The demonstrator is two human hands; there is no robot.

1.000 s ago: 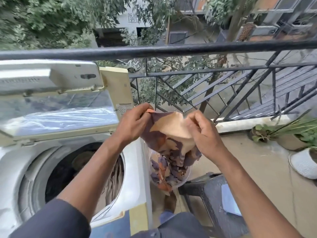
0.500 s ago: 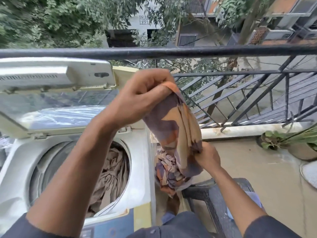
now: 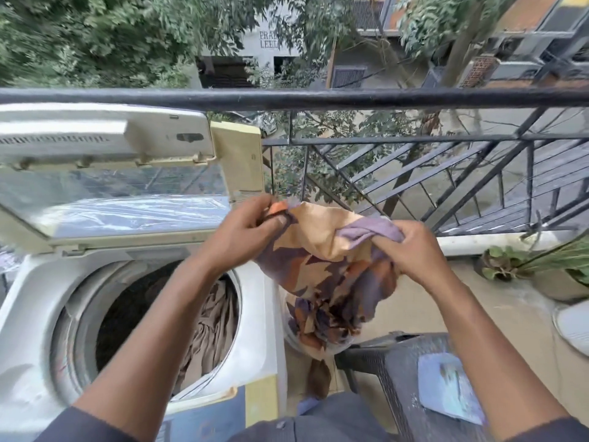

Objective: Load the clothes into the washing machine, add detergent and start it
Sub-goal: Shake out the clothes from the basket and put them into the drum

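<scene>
A purple, orange and tan patterned cloth [image 3: 328,263] hangs between my two hands, just right of the washing machine [image 3: 251,333]. My left hand [image 3: 245,231] pinches its upper left edge. My right hand [image 3: 417,250] grips a bunched purple part on the right. The cloth's lower end trails down into a white bucket [image 3: 291,336] beside the machine. The top-loader's lid [image 3: 111,173] stands raised, and its round drum opening holds brown clothes [image 3: 210,330].
A black metal railing [image 3: 318,98] runs across in front of me, with trees and buildings beyond. A dark plastic stool [image 3: 392,365] with a light blue packet [image 3: 449,387] on it stands at the lower right. Potted plants [image 3: 526,263] line the balcony's right edge.
My left hand came down from its raised position. My right hand rose from the cloth's lower end and now grips it high, level with the left hand.
</scene>
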